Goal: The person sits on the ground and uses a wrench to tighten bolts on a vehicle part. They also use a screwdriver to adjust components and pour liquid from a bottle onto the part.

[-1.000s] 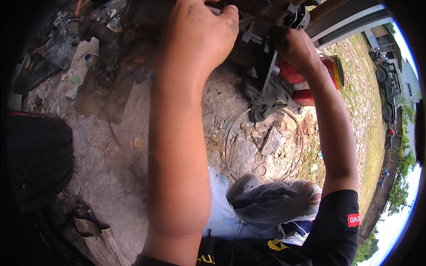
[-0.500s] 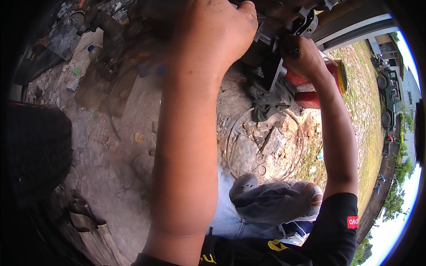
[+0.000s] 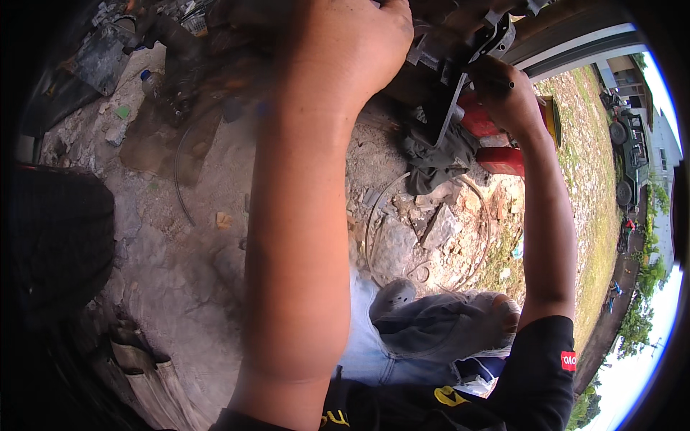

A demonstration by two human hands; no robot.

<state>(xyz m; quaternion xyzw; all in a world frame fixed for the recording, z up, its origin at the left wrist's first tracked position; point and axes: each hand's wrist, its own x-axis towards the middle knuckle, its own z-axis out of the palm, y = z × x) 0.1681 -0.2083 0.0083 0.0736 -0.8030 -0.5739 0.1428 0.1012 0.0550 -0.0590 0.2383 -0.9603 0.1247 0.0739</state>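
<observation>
My left hand (image 3: 356, 47) reaches to the top edge of the view, its back toward me. It looks curled closed among dark metal parts, but the fingertips and anything in them are hidden. At the upper right, my right hand (image 3: 512, 100) is closed in a fist around a dark rod-like tool (image 3: 511, 85), of which only a round end shows. Just left of that fist stands a dark metal bracket (image 3: 451, 108) with a flat, pale-edged plate. Above it, a curved metal piece with holes (image 3: 497, 39) joins the dark machinery.
Red containers (image 3: 501, 159) and a dark cloth (image 3: 435, 161) lie beyond the bracket. A cable loop (image 3: 368, 241) rests on rubble near my shoe (image 3: 394, 296). A black tyre (image 3: 65, 237) stands at the left. Outside at the right, a green vehicle (image 3: 632, 154) is parked on grass.
My right hand has moved right, away from the bracket, with the rod end shifting along with it. My left hand has risen slightly toward the top edge.
</observation>
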